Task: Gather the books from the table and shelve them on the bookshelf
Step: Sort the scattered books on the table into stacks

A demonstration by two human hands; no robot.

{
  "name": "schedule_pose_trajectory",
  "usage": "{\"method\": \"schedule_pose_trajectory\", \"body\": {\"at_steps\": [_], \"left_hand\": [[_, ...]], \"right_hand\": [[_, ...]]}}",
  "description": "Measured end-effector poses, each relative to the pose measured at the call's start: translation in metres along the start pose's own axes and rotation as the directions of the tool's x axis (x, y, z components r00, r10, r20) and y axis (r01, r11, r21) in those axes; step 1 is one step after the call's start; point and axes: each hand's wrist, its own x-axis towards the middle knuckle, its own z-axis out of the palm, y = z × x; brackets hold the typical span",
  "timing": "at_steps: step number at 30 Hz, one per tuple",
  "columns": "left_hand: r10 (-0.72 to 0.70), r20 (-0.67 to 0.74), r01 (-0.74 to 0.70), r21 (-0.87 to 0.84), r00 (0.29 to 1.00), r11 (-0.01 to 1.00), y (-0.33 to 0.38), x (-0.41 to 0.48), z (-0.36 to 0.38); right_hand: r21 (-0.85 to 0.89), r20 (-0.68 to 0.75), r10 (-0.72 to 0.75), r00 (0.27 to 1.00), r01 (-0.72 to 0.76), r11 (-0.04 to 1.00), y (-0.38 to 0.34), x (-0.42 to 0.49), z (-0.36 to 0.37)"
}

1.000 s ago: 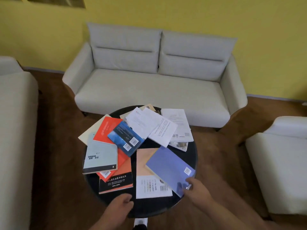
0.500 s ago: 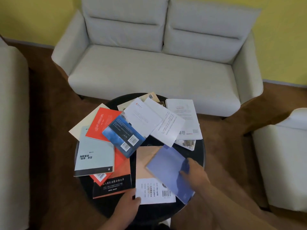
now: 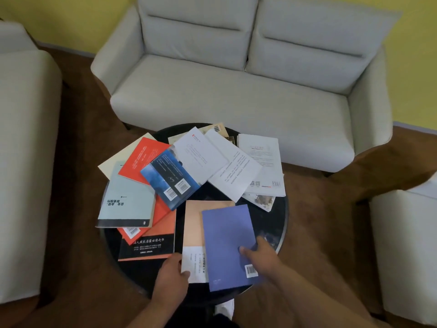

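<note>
Right hand [image 3: 262, 255] pinches the plain violet book [image 3: 227, 235], barcode showing; left hand [image 3: 171, 275] grips the peach-white book [image 3: 194, 223] beneath it.

A: Light level?
B: Moderate, even, diffuse. Shadows sit soft beneath the sofa [image 3: 224, 95] and beside the armchair [image 3: 406, 245], so the light falls from above.
A: Glare?
B: Faint sheen on the table [image 3: 272, 221], right rim only.
A: Sharpness?
B: Slightly soft overall. Fine print on the peach book [image 3: 194, 223] and purple book [image 3: 227, 237] smears. Wide-angle bowing at edges: the skirting [image 3: 416, 126] curves, the sofa arms splay.
</note>
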Motion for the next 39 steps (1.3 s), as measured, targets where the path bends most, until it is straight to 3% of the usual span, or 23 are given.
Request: {"method": "schedule_pose_trajectory", "body": {"at_steps": [3,7,12,15,17,19,21,24,26,27,29,31,32,34,36,39], "left_hand": [[-0.012,0.036,0.011,0.018,0.999,1.000,-0.006,-0.007,0.003],[0.003,0.093,-0.010,0.069,0.996,0.998,-0.017,-0.018,0.006],[-0.016,0.151,0.004,0.083,0.988,0.997,-0.014,-0.020,-0.002],[0.057,-0.077,-0.049,0.106,0.995,0.993,-0.003,-0.021,-0.008],[0.031,-0.105,-0.047,-0.160,0.994,0.986,0.024,-0.031,-0.013],[0.011,0.189,0.092,-0.528,0.982,0.844,0.060,-0.044,-0.015],[0.102,0.395,0.235,-0.713,0.913,0.660,0.081,-0.055,-0.012],[0.090,0.464,0.368,-0.792,0.881,0.487,0.088,-0.057,-0.012],[0.071,0.485,0.409,-0.800,0.872,0.438,0.084,-0.057,-0.012],[0.054,0.468,0.396,-0.800,0.882,0.451,0.079,-0.056,-0.012],[-0.008,0.414,0.354,-0.769,0.910,0.533,0.068,-0.051,-0.012],[-0.023,0.445,0.382,-0.739,0.895,0.555,0.060,-0.046,-0.015],[-0.015,0.455,0.383,-0.731,0.890,0.564,0.058,-0.044,-0.016],[0.020,0.420,0.318,-0.716,0.907,0.622,0.058,-0.039,-0.017],[0.002,0.303,0.202,-0.639,0.953,0.743,0.055,-0.030,-0.012],[0.045,0.040,-0.031,-0.292,0.998,0.956,0.043,-0.008,-0.001]], "right_hand": [[0.177,0.043,0.029,0.999,-0.036,0.984,0.011,-0.005,0.005],[0.272,0.068,0.068,0.995,-0.084,0.959,0.033,-0.009,0.007],[0.247,0.011,0.054,0.998,-0.055,0.968,0.030,-0.020,0.011],[0.124,-0.054,-0.056,0.997,0.062,0.990,0.005,-0.038,-0.001],[0.101,-0.011,-0.156,0.988,0.156,0.983,-0.015,-0.056,-0.010],[0.075,0.017,-0.278,0.960,0.276,0.958,-0.032,-0.078,-0.013],[0.037,0.056,-0.384,0.922,0.382,0.923,-0.042,-0.099,-0.007],[0.015,0.126,-0.446,0.886,0.447,0.894,-0.041,-0.116,0.008],[0.001,0.161,-0.468,0.869,0.474,0.881,-0.033,-0.116,0.015],[-0.016,0.142,-0.480,0.865,0.487,0.873,-0.030,-0.115,0.015],[-0.095,-0.045,-0.508,0.860,0.503,0.859,-0.020,-0.100,0.014],[-0.103,-0.149,-0.380,0.913,0.368,0.924,-0.013,-0.081,0.011],[0.010,-0.089,-0.225,0.970,0.227,0.974,-0.011,-0.072,0.011],[0.242,0.129,-0.010,0.992,-0.022,0.970,-0.006,-0.054,0.013],[0.242,0.110,-0.014,0.994,-0.013,0.970,-0.002,-0.040,0.015],[0.105,-0.041,-0.119,0.992,0.122,0.987,-0.006,-0.030,0.020]]}}
